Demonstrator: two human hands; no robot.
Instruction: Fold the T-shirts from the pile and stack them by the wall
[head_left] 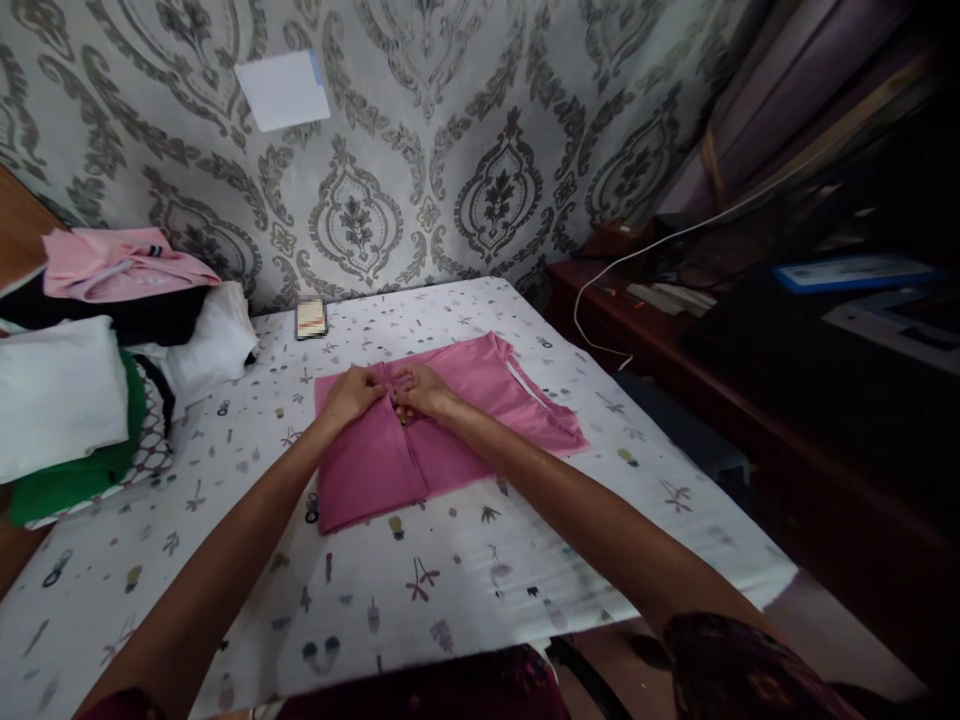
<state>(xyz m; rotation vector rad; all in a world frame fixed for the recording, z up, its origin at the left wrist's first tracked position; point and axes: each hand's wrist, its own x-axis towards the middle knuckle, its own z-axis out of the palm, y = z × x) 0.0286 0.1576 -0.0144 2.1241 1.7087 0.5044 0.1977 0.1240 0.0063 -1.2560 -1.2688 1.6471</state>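
Note:
A pink shirt (465, 400) lies flat on the printed white cloth, its neckline toward the right and its left part folded over in a layer. At the edge of that fold, my left hand (354, 393) has its fingers bent and pressed together on the fabric. Just beside it, my right hand (422, 392) pinches the shirt near the same edge, its fingertips partly hidden. The two hands are close together near the shirt's far side.
Stacked clothes (67, 395) in white, green, black and pink stand at the left. A small dark-edged rectangular item (310, 318) lies near the patterned wall. To the right is a dark red desk (750, 420) with a white cable (675, 238) hanging over its edge.

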